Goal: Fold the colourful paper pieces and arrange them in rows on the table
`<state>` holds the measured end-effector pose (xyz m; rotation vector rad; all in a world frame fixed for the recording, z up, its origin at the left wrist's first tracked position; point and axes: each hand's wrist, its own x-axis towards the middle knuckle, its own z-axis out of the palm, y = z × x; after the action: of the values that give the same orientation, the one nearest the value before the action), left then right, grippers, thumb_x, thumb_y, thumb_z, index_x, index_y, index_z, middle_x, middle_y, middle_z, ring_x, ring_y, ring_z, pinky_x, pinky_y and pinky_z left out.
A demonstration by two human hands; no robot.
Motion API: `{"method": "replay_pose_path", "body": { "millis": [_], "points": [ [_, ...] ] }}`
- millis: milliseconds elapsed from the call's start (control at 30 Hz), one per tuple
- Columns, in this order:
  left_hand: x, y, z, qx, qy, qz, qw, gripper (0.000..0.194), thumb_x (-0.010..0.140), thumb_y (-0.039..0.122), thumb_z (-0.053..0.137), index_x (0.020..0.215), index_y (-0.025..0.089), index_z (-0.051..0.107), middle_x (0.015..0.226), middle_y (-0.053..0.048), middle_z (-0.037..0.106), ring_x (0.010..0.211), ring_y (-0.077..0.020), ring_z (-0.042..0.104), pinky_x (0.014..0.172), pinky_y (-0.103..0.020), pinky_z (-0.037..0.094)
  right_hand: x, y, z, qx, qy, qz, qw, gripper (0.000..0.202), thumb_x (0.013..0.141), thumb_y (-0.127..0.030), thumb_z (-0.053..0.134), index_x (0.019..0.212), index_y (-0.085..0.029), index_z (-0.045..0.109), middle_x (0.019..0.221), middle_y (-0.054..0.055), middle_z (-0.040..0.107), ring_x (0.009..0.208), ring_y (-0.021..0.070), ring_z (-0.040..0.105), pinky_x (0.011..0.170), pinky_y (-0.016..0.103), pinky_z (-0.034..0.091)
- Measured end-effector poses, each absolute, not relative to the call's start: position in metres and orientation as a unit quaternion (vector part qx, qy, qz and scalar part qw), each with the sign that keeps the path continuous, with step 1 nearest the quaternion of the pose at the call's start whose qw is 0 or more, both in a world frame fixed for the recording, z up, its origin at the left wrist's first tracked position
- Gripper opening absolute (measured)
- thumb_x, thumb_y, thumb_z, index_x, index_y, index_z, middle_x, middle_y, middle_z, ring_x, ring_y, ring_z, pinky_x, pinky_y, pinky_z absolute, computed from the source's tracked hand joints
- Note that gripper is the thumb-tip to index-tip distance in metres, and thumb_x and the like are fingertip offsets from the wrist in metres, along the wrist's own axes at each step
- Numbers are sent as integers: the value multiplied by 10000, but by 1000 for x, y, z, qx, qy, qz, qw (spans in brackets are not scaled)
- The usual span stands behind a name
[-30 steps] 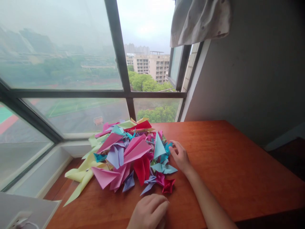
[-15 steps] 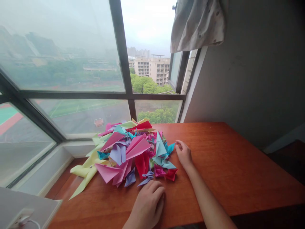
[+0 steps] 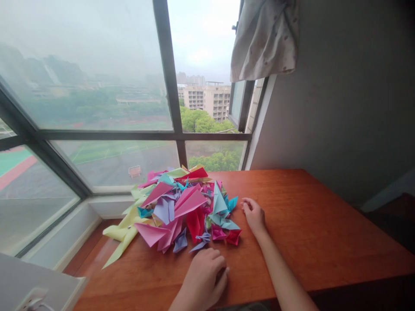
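Note:
A heap of colourful folded paper lies on the wooden table (image 3: pixel 311 224). Among it are a pink paper plane (image 3: pixel 189 201), a lavender paper plane (image 3: pixel 164 210), a yellow pinwheel (image 3: pixel 121 233) and a light blue folded piece (image 3: pixel 219 199). Just below the heap, my left hand (image 3: pixel 207 274) rests on the tabletop with its fingers curled in, nothing seen in it; a small purple folded piece (image 3: pixel 201 241) is nearest. My right hand (image 3: pixel 254 215) lies right of the heap, fingers loosely bent and apart, a small gap from a bright blue folded piece (image 3: pixel 232 203). Red (image 3: pixel 233 236) and magenta paper boats (image 3: pixel 218 232) sit between the hands.
A large window with dark frames (image 3: pixel 113 135) stands behind the table, one pane swung outward. A spotted curtain (image 3: pixel 264 43) hangs at upper right beside a grey wall (image 3: pixel 340 95). A socket with a white plug (image 3: pixel 34 301) is at lower left.
The view has shifted slightly. My right hand has drawn a little away from the bright blue piece, and my left hand has slid slightly right. The paper heap stays as it was.

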<state>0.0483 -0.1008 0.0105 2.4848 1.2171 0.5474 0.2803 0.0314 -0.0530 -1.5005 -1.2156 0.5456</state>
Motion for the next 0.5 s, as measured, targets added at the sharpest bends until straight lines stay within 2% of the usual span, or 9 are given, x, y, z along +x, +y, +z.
{"method": "replay_pose_path", "body": {
  "millis": [500],
  "points": [
    [49, -100, 6, 862, 437, 207, 154, 137, 835, 136, 549, 715, 196, 520, 801, -14, 634, 770, -177, 568, 670, -283, 364, 281, 25, -51, -615, -523, 240, 539, 322, 802, -407, 495, 935, -187, 689, 854, 80, 750, 753, 246, 709, 674, 357, 580]
  ]
}}
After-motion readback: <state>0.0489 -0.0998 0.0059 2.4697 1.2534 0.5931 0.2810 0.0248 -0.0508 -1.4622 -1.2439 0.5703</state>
